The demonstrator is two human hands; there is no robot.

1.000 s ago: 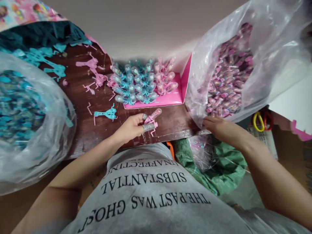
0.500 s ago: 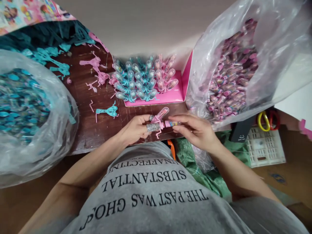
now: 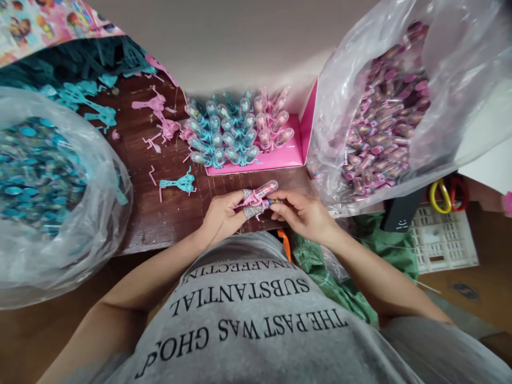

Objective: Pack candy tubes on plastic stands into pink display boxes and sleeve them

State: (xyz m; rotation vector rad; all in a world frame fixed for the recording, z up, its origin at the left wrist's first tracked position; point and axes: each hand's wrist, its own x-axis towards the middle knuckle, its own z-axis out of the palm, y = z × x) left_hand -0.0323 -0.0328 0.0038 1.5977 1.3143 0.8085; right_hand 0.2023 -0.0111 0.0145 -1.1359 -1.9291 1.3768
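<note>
My left hand [image 3: 226, 214], with grey tape wrapped round two digits, is closed on a pink plastic holder [image 3: 253, 198]. A clear-domed capsule [image 3: 267, 188] with colourful contents sticks out of that holder. From the right, my right hand [image 3: 306, 213] pinches a second pink capsule [image 3: 274, 201], its end against the holder; the fingers partly cover it. Behind my hands stands a pink display box [image 3: 260, 163] filled with rows of blue holders [image 3: 224, 130] and pink holders [image 3: 274, 122] carrying capsules. A loose blue holder [image 3: 178, 183] lies on the table to the left.
A clear bag of blue capsules [image 3: 116, 224] stands left, and a bag of pink capsules [image 3: 320, 154] stands right. Loose pink holders [image 3: 154, 104] and a blue heap [image 3: 96, 53] lie at back left. Scissors [image 3: 440, 196] and a white crate [image 3: 444, 240] are at lower right.
My right hand has moved left, bringing its capsule up against the pink holder. My left hand has turned the holder slightly, and the view has shifted a little.
</note>
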